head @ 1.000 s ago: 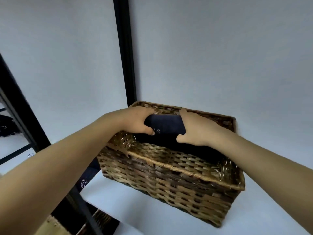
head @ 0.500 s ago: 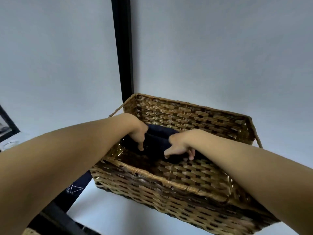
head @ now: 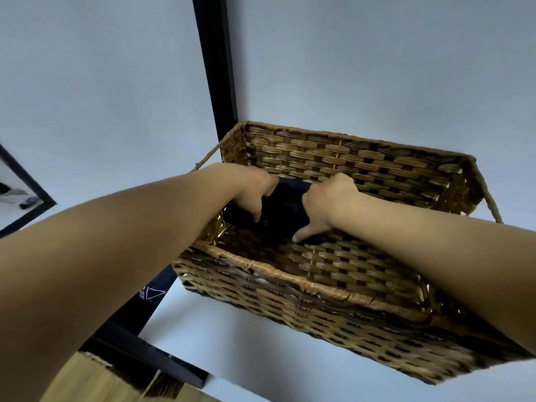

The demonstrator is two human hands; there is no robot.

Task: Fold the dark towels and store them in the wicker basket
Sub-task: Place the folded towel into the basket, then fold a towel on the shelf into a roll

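White shelf board (head: 261,367) fills the near ground, with a pale plain wall behind it and a black metal upright (head: 214,68) of the shelving frame rising at the back corner. At the lower left, below the board's edge, a strip of light wooden surface (head: 87,381) shows, and a piece of dark fabric with a small white printed mark (head: 150,294) hangs just beside the frame.

On the board sits a rectangular brown woven wicker basket (head: 304,288), its near rim bound with lighter straw and a thin rope handle at each short end. Both bare forearms reach over that near rim and into it. The woven floor of the basket lies bare across its near and right parts.

Deeper in, against the far left corner, lies a folded dark navy towel (head: 285,207), standing against the back wall of the basket. The left hand (head: 252,192) grasps the towel's left side with its fingers curled down over it. The right hand (head: 324,204) holds the towel's right side, knuckles bent over the top, its thumb stretched down to touch the basket floor.
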